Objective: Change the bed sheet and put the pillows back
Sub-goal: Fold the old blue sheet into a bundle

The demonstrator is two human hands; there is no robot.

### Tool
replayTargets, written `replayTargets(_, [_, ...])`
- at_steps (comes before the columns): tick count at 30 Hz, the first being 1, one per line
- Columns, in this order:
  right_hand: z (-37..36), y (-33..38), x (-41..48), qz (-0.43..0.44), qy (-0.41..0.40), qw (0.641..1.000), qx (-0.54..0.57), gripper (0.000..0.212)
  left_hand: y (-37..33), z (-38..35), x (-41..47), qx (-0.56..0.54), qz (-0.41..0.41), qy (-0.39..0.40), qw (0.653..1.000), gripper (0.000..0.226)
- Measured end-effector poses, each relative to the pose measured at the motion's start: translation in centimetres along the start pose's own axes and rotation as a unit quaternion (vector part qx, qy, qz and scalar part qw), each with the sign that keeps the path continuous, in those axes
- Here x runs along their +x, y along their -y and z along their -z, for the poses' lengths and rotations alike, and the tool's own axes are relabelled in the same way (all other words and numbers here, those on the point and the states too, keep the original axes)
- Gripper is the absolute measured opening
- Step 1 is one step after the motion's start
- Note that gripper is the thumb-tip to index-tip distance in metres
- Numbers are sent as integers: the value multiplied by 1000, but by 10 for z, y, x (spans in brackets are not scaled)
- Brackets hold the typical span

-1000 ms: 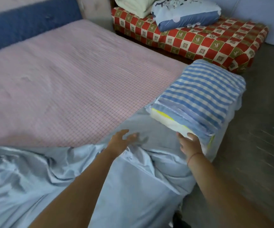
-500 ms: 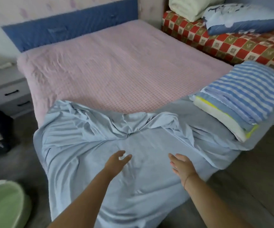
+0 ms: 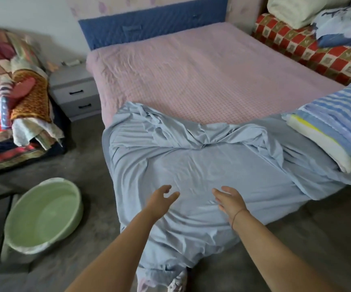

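I note a light blue sheet (image 3: 202,165) lying bunched across the foot of the bed (image 3: 191,70) and hanging over its end towards the floor. Beyond the sheet the bed's pink checked surface is bare up to the blue headboard (image 3: 149,26).

My left hand (image 3: 159,200) and right hand (image 3: 230,202) are held side by side over the sheet, fingers loosely spread, gripping nothing. I cannot confirm contact with the cloth.

A stack of pillows (image 3: 338,123), blue-striped on top, rests on the sheet at the right corner. A green basin (image 3: 44,213) stands on the floor to the left. A grey nightstand (image 3: 75,91) sits beside the headboard.
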State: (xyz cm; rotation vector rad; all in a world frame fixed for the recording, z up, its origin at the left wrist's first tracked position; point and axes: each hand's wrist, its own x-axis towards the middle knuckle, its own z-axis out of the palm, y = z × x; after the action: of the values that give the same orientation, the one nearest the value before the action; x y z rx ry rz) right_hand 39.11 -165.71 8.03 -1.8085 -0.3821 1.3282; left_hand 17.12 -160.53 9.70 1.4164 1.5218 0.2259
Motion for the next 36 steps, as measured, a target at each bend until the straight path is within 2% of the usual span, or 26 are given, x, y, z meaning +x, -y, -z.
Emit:
replayTargets(7, [-75,-9,-32,2,1,1000,3,58,62,77,-16,15,0,-29,999,57])
replayTargets(20, [-269,-2,-47,-7,-41,996,80,56,161,290,36,39,-35,-32,998,56])
replayTargets(29, [-342,19,1,-38,-53,991,113,56,158,333,130,39,-22,-6,999,56])
replayTargets(31, [-360,29,18,-47,-38,992,109,47,156,338,150,37,-12,4,999,56])
replayTargets(34, [-392,43,51,-77,-5,991,107,10,157,347,183,39,3,4,999,54])
replayTargets(36, [-414,48,74,-88,12,990,109,11,161,353,205,44,13,-1,999,51])
